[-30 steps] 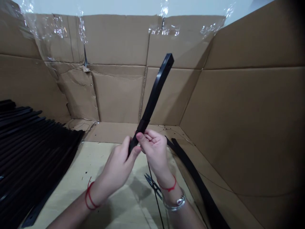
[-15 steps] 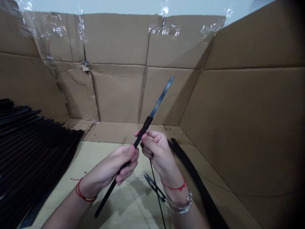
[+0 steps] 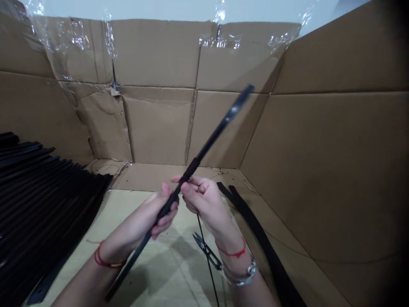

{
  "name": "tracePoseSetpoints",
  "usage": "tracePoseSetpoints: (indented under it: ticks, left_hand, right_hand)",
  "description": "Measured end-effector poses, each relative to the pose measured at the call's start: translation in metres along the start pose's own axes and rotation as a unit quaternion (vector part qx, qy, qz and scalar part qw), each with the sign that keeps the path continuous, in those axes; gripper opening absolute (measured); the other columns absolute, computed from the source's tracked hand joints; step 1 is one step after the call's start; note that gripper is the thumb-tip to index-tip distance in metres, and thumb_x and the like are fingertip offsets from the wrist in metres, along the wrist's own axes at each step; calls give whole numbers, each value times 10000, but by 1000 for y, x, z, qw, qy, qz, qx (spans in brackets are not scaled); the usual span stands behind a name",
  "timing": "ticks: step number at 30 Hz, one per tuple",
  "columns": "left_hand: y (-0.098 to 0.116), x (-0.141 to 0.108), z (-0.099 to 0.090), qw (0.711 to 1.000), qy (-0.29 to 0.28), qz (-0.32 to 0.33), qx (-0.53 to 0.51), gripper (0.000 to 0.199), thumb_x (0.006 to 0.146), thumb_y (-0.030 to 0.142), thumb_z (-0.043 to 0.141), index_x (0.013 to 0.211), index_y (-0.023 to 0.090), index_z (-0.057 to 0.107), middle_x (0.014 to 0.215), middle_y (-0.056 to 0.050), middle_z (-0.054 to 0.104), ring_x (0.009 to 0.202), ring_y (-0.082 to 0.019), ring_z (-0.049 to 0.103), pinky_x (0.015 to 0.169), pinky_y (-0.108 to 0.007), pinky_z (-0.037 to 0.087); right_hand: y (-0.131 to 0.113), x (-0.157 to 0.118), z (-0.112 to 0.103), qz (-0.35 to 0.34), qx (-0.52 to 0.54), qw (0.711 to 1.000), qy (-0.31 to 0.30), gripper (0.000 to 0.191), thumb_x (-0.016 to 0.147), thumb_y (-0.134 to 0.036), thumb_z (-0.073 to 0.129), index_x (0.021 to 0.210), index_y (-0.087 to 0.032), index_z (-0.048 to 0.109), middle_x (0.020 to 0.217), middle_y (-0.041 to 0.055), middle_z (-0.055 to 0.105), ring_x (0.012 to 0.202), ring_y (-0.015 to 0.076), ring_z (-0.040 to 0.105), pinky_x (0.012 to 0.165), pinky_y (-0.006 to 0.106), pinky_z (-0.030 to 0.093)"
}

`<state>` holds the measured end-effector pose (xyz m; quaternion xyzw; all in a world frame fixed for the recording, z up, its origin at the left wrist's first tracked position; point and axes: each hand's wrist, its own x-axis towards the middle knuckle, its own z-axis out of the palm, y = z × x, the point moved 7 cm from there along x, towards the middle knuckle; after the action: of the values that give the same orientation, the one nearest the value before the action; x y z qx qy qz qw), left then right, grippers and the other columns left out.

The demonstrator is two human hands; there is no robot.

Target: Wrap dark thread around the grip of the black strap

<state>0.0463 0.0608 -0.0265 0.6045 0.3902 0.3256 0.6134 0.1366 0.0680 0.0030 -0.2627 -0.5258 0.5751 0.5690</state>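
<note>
A long narrow black strap (image 3: 179,194) runs diagonally across the view, from low on the left up to a tip that is blurred against the cardboard on the right. A short thicker black sleeve (image 3: 191,169) sits around it just above the hands.

The left hand (image 3: 159,215) has a closed grip, its curled fingers (image 3: 162,224) wrapped around the strap's lower stretch. The right hand (image 3: 204,204) has a tighter pinch just below the sleeve, with its thumb and bent fingers meeting at the strap. The two hands are close together, almost touching.

Below the right hand, small dark thread snips (image 3: 207,252) lie on the pale cardboard-covered counter (image 3: 159,260), and a thin black cord (image 3: 207,264) runs down past them. To the right, a second long black strap (image 3: 263,243) curves along the foot of the cardboard wall. On the left, a deep stack of flat black strips (image 3: 41,204) lies in overlapping rows.

A red string bracelet (image 3: 104,259) circles the left wrist. The right wrist has a red string bracelet (image 3: 231,253) and a silver bangle (image 3: 243,273). Brown corrugated cardboard walls (image 3: 153,123) surround the counter, their seams patched with clear packing tape (image 3: 219,41).
</note>
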Motion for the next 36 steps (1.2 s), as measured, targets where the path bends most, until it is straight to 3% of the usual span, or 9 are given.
tracePoseSetpoints:
  ticks: [2,7,11,16,20,24,29,33,36]
  left_hand:
    - [-1,-8,16,989,-124,-52,-62,590,811,768,239,772,208,420,504,98,270,369,-46,163,337,-179,157]
    - [18,-9,-15,989,101,83,71,429,879,593,434,763,180,458,608,41,435,490,-45,347,436,-152,262]
    - [-8,-4,14,989,-120,-75,-44,574,857,706,242,728,194,467,422,78,320,315,-64,251,330,-200,228]
    - [16,-7,-15,984,142,98,42,452,837,634,479,778,187,449,553,63,419,431,-39,327,400,-154,255]
    - [4,-11,14,991,-113,-19,-65,561,818,748,299,777,204,430,498,105,247,364,-36,135,322,-173,144]
    - [19,-8,-18,992,90,76,46,421,856,593,484,770,181,465,583,53,422,473,-40,348,426,-141,275]
    - [3,-4,3,999,-22,-15,-17,519,867,684,268,776,206,448,474,77,331,365,-67,260,358,-188,239]
    - [19,-11,-15,980,132,104,108,463,830,658,455,850,196,455,634,35,432,521,-70,363,455,-166,237]
    - [2,-8,8,997,-74,-10,14,554,820,743,298,837,206,429,578,76,294,442,-57,207,404,-181,177]
  right_hand:
    - [-1,1,1,-6,-5,1000,-8,349,716,-444,777,799,-119,680,505,-52,425,393,33,235,363,201,157]
    - [-7,2,-9,-49,-35,997,47,345,724,-456,764,738,-128,659,523,-29,469,418,55,316,372,200,227]
    - [-6,-1,5,-14,-47,996,-72,360,762,-472,730,720,-121,670,444,-76,327,384,39,194,359,209,123]
    - [-9,0,-8,-67,-59,993,74,391,770,-508,707,688,-135,622,474,-65,335,405,49,220,366,214,115]
    - [5,3,2,0,-11,1000,-8,373,723,-476,761,697,-134,613,466,-76,342,388,36,195,357,204,126]
    - [-8,0,-9,-73,-39,993,87,325,731,-442,762,708,-144,634,527,-30,456,431,71,356,381,211,260]
    - [-3,2,7,-20,-10,1000,-10,320,691,-415,798,824,-140,701,546,-10,514,547,120,509,436,210,358]
    - [-6,2,-8,-58,6,995,77,332,655,-391,827,821,-133,699,671,24,600,567,98,509,457,199,376]
    - [-2,1,0,-5,-13,1000,1,324,708,-427,785,719,-127,663,482,-54,431,394,46,289,355,194,210]
